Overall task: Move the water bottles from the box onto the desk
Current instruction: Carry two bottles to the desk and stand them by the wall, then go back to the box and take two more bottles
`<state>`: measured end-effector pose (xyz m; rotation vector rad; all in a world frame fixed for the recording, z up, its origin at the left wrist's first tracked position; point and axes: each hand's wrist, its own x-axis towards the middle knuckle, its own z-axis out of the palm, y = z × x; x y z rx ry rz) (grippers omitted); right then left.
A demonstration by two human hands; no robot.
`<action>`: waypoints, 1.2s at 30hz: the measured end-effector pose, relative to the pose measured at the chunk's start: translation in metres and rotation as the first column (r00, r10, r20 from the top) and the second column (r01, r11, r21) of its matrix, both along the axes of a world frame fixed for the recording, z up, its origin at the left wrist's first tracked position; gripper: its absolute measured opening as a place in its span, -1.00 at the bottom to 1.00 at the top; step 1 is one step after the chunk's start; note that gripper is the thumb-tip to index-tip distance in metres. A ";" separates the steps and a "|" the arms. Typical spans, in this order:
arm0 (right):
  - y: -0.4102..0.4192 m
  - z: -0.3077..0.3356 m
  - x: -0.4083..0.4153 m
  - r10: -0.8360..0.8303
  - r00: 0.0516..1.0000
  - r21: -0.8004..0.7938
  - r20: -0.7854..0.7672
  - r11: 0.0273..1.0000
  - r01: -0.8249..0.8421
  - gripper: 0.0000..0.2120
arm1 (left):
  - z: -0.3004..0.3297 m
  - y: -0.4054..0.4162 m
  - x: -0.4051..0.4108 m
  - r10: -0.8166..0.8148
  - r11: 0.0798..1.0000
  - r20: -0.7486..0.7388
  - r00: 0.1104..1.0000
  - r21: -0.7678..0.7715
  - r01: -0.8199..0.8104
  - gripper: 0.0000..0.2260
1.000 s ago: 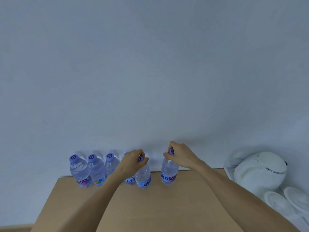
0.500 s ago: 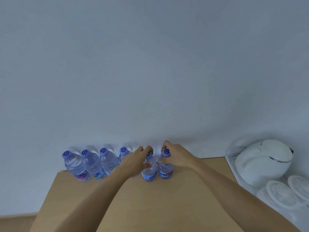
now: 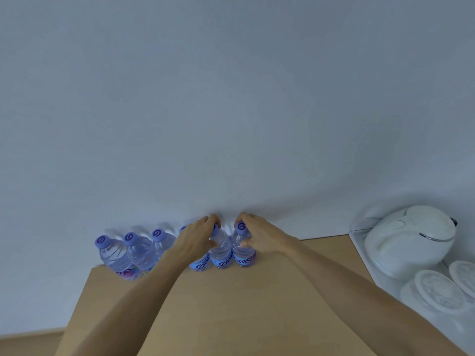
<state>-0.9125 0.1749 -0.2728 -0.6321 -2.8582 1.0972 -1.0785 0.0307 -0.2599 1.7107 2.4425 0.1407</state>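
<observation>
**Both hands on bottles at the desk's back edge**

Your left hand [image 3: 196, 238] is wrapped around the neck and shoulder of the fifth bottle [image 3: 219, 249] in the row, fingers over its cap and thumb pressed to the front. Your right hand [image 3: 259, 233] grips the sixth bottle [image 3: 243, 250] the same way, fingertips behind the purple cap, thumb on the clear shoulder. These two bottles stand upright, touching side by side.

Left of them the row runs along the wall [image 3: 231, 111]: three bottles [image 3: 133, 249] stand clear, and a fourth bottle [image 3: 199, 263] is mostly hidden behind your left wrist. The leftmost sits right at the left corner of the desk [image 3: 231, 304].

All the bottles crowd the rear edge, against the wall. The desk surface in front is bare. To the right of the sixth bottle the back edge is free up to the desk's right edge, where a white tray [image 3: 359, 250] with a white kettle [image 3: 408, 242] and round lids [image 3: 437, 291] sits just beside it.
</observation>
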 end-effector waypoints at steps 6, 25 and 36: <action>0.001 -0.002 -0.006 -0.021 1.000 0.008 -0.006 1.000 0.021 -0.64 | -0.002 -0.003 0.002 0.035 0.999 -0.040 0.999 -0.017 -0.036 -0.62; -0.023 0.046 0.054 -0.317 0.937 0.226 0.147 0.933 0.280 -0.64 | 0.059 -0.034 -0.005 -0.077 0.952 0.399 0.914 0.301 -0.052 -0.89; -0.078 0.091 0.198 -0.654 0.756 0.287 0.026 0.730 0.621 -0.77 | 0.109 0.020 0.094 -0.471 0.851 0.586 0.659 0.498 0.165 -0.90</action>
